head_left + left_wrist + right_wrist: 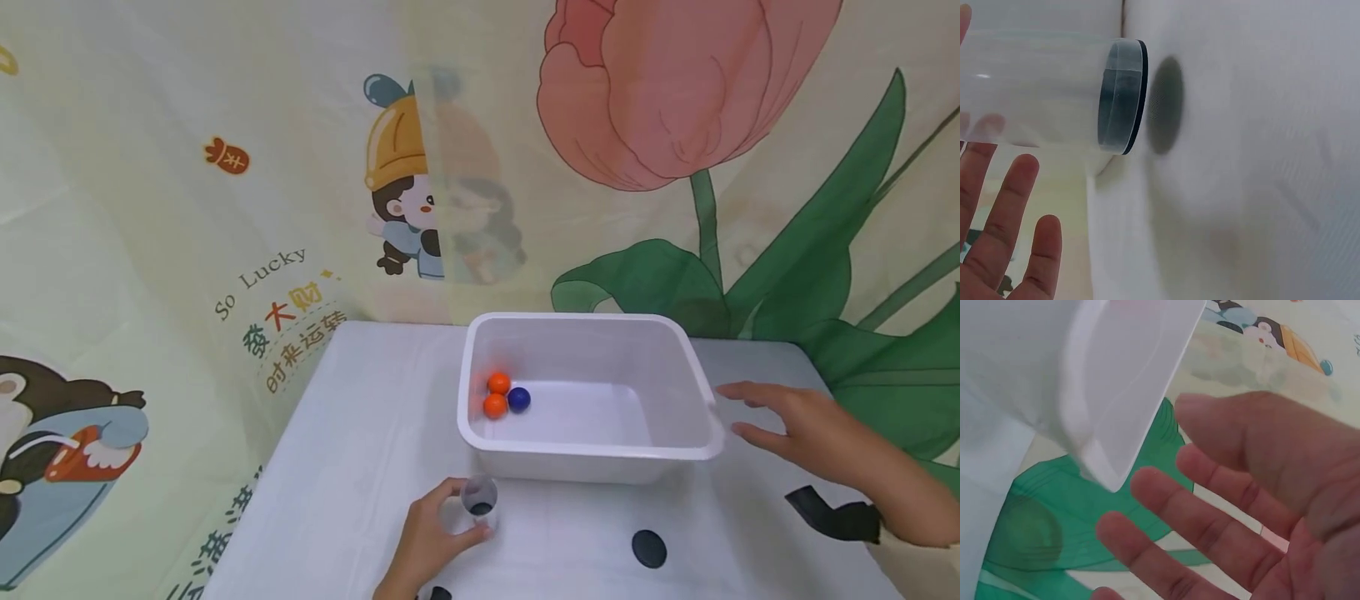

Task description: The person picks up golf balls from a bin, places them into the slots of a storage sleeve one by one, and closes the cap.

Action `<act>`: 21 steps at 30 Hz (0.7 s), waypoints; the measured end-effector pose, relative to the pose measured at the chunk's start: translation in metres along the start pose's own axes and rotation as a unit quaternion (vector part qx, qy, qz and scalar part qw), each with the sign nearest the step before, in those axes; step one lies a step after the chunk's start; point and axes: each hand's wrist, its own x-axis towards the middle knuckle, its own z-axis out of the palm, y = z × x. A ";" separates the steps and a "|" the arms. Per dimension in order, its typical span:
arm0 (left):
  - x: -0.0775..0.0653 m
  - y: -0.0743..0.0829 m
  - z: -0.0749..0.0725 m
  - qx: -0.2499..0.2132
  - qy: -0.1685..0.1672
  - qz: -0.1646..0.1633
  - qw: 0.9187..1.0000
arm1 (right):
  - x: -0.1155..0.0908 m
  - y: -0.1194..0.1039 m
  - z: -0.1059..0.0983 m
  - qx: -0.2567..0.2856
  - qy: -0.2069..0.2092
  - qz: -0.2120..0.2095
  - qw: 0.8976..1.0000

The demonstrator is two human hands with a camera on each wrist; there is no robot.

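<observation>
My left hand grips a clear cylindrical cup between thumb and fingers, in front of the white bin. The left wrist view shows the cup's dark base a little off the white cloth, close over a dark round patch. The other fingers of that hand are spread. By the bin's right end, my right hand is held with fingers extended and nothing in it. Its fingertips are close to the rim of the white bin. Two orange balls and a blue ball lie at the bin's left end.
A black disc lies on the white-covered table, right of the cup and in front of the bin. Behind the table hangs a printed cloth with a big pink tulip, green leaves and cartoon figures.
</observation>
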 end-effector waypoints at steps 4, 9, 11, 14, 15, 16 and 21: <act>-0.001 0.002 -0.010 -0.011 0.029 0.008 0.999 | 0.017 -0.003 -0.007 0.003 -0.011 -0.028 1.000; -0.005 0.005 -0.024 -0.026 0.060 0.025 0.998 | 0.041 -0.015 -0.013 0.014 -0.050 -0.052 0.997; -0.007 0.007 -0.030 -0.032 0.072 0.035 0.996 | 0.050 -0.020 -0.015 0.025 -0.065 -0.059 0.996; -0.008 0.010 -0.038 -0.034 0.093 0.064 0.993 | 0.066 -0.025 -0.016 0.050 -0.086 -0.070 0.993; -0.008 0.012 -0.041 -0.035 0.099 0.072 0.992 | 0.071 -0.027 -0.016 0.057 -0.092 -0.074 0.991; -0.008 0.014 -0.044 -0.032 0.106 0.080 0.991 | 0.077 -0.028 -0.016 0.063 -0.094 -0.082 0.990; -0.008 0.025 -0.056 -0.018 0.125 0.091 0.988 | 0.108 -0.033 -0.011 0.094 -0.105 -0.120 0.983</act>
